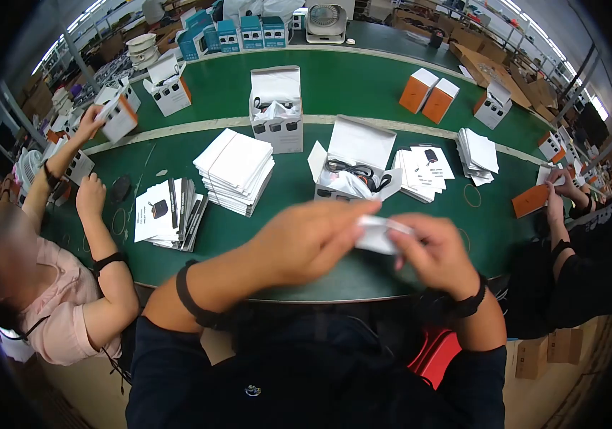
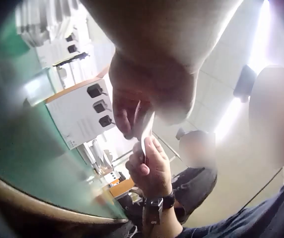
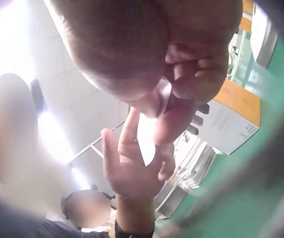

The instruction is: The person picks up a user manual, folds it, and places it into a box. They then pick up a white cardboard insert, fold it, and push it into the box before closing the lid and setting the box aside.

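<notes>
A small folded white paper (image 1: 376,237) is held between both hands over the near edge of the green table. The right hand (image 1: 434,250) pinches its right end between thumb and fingers. At its left end, the left hand (image 1: 306,239) holds the paper with mostly extended fingers; blur hides the exact contact. In the left wrist view, the white paper (image 2: 147,130) runs between the left hand (image 2: 152,94) and the right hand (image 2: 153,168). The right wrist view shows the paper (image 3: 146,139) in front of the left hand (image 3: 136,171), below the right hand (image 3: 181,74).
An open white box (image 1: 334,193) with black cables stands just beyond the hands. Around it are another open box (image 1: 277,134), a white stack (image 1: 234,168), booklets (image 1: 170,214) and leaflets (image 1: 420,171). One person (image 1: 52,286) sits left, another (image 1: 570,264) right.
</notes>
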Action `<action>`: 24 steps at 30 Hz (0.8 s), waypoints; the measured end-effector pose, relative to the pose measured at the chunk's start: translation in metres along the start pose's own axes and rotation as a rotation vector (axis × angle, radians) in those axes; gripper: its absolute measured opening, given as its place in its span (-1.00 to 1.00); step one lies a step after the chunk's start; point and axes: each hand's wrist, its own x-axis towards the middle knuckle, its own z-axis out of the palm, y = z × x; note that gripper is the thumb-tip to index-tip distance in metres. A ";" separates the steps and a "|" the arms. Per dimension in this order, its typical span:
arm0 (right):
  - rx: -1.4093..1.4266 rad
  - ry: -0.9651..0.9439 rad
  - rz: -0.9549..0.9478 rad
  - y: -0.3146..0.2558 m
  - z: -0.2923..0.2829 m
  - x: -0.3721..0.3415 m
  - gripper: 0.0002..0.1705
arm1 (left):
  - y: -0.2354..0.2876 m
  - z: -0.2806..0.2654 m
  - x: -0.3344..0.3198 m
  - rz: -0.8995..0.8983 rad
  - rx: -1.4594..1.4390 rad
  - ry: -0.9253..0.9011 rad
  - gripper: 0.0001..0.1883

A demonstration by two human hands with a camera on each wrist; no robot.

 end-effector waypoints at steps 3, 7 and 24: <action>-0.456 0.312 -0.320 -0.018 -0.020 0.028 -0.70 | -0.019 -0.022 0.040 0.250 0.484 0.265 -0.71; -0.727 0.281 -0.360 -0.031 -0.031 0.072 -0.79 | -0.044 -0.012 0.058 0.174 0.946 0.011 -0.79; -1.381 0.103 -0.298 -0.059 -0.014 0.099 -0.90 | -0.064 0.012 0.037 0.120 0.667 0.260 -0.79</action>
